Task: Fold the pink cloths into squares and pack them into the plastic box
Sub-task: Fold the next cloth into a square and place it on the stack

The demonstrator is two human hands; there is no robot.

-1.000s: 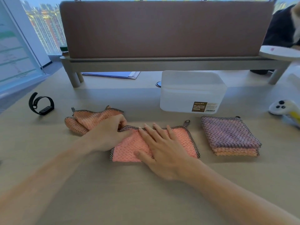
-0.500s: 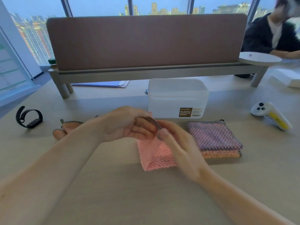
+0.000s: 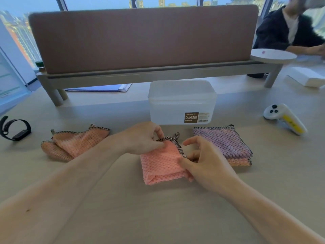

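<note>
A pink cloth (image 3: 161,164) lies folded into a rough square on the table in front of me. My left hand (image 3: 144,138) pinches its far checkered-trim edge near the loop. My right hand (image 3: 204,162) grips the right edge, thumb on top. A crumpled pink cloth (image 3: 75,143) lies to the left. To the right sits a stack of folded cloths (image 3: 225,143), purple on top and pink beneath. Behind the cloths stands the translucent plastic box (image 3: 181,101) with its lid on and a brown label.
A black wristband (image 3: 15,127) lies at the far left. A white and yellow controller (image 3: 284,118) rests at the right. A desk divider on legs (image 3: 140,41) spans the back, with blue papers (image 3: 100,88) under it. A person (image 3: 290,29) sits beyond at the right.
The cloth went from a wide rectangle held flat to a folded square: both hands lifted its left half over to the right and laid it down. The view also shifted.
</note>
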